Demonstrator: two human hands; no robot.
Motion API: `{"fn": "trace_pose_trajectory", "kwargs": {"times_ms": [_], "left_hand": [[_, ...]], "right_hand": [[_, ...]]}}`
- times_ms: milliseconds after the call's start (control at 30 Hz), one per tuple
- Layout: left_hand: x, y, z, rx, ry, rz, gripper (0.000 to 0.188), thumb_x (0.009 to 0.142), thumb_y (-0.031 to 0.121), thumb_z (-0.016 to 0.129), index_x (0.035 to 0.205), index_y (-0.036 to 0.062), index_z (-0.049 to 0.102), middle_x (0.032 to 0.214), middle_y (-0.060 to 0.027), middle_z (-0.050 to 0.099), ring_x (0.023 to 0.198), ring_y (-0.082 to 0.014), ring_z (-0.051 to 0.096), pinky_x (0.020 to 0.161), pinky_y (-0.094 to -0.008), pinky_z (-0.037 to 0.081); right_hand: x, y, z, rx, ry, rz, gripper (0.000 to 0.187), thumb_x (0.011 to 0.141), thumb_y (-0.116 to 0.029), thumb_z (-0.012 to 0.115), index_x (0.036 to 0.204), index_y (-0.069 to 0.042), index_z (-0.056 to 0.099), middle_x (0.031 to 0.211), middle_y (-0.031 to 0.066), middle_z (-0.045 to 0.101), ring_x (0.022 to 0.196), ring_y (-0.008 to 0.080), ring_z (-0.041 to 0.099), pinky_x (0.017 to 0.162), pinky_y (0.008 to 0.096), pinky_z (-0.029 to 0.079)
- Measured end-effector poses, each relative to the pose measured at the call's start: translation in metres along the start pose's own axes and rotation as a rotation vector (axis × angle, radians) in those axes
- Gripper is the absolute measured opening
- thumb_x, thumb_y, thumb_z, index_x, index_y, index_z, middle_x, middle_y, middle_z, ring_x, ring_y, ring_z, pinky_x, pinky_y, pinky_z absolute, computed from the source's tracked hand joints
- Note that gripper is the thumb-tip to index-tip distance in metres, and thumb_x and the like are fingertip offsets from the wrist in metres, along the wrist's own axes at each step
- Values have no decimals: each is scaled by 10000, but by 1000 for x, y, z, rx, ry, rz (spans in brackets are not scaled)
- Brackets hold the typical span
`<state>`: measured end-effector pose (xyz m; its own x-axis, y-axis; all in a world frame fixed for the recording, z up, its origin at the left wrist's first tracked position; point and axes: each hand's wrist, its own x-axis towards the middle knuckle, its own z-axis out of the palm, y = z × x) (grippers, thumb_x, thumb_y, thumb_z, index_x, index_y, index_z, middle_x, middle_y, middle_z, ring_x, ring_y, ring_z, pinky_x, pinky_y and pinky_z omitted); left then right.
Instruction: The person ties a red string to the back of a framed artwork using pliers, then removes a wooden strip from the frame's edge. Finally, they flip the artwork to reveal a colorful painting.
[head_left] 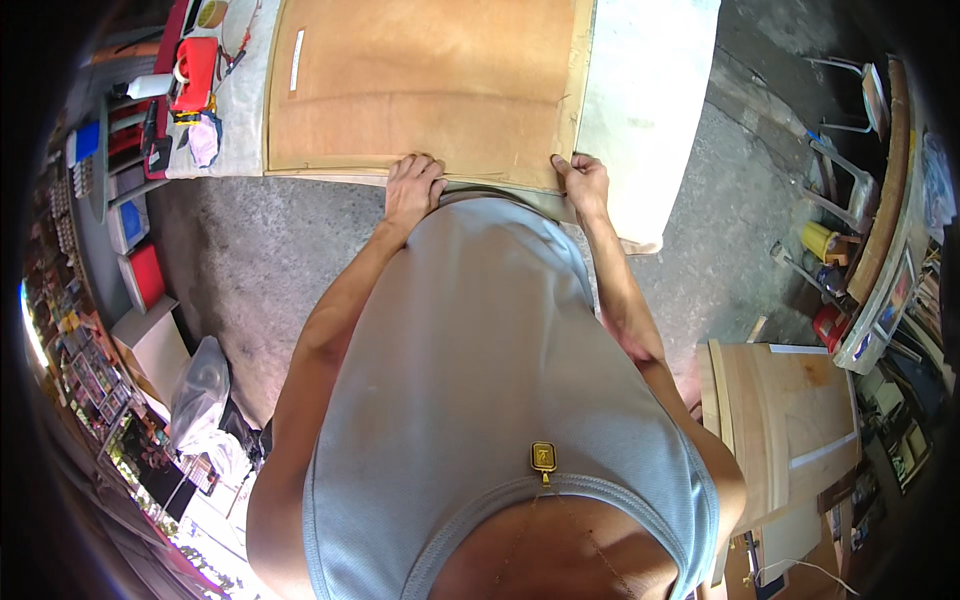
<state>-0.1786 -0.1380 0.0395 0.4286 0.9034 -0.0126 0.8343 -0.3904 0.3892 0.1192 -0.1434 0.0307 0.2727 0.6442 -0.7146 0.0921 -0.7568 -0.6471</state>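
Observation:
A brown plywood panel (430, 85) with thin strips along its edges lies on a table spread with a white cloth (650, 90). My left hand (413, 187) curls its fingers over the panel's near edge, left of the middle. At the near right corner, my right hand (585, 183) grips the edge, its thumb on top and the other fingers bent beside it. The undersides of both grips are hidden. A narrow white strip (297, 60) sits on the panel's upper left part.
On the table's left side are a red tray (196, 72), a white bottle (150, 86) and a pinkish cloth (204, 140). More wooden panels (780, 420) lean at the lower right. Metal-legged stools (850, 185) stand to the right, and a clear plastic bag (200, 390) lies at the left.

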Motion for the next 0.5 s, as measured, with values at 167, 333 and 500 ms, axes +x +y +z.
{"fn": "trace_pose_trajectory", "kwargs": {"times_ms": [167, 333, 500], "left_hand": [[-2, 1, 2, 55, 61, 38, 143, 824, 221, 694, 897, 102, 661, 923, -31, 629, 968, -231, 571, 836, -388, 399], [-8, -3, 7, 75, 96, 57, 116, 825, 212, 697, 838, 101, 667, 888, -24, 633, 924, -226, 583, 814, -378, 406], [-10, -1, 7, 2, 104, -1, 127, 801, 197, 722, 826, 82, 676, 902, -32, 640, 899, -247, 596, 800, -393, 459]], "right_hand": [[1, 18, 3, -139, 105, -244, 529, 736, -176, 797, 1161, 92, 630, 1007, 206, 613, 896, 259, 603, 801, 348, 514], [-25, 15, 16, -366, 174, -562, 845, 619, -115, 863, 1334, 113, 475, 1084, 152, 504, 934, 252, 551, 822, 337, 509], [-20, 24, 17, -396, 194, -588, 907, 580, -63, 866, 1366, 104, 446, 1092, 161, 503, 967, 281, 544, 866, 345, 505]]}}
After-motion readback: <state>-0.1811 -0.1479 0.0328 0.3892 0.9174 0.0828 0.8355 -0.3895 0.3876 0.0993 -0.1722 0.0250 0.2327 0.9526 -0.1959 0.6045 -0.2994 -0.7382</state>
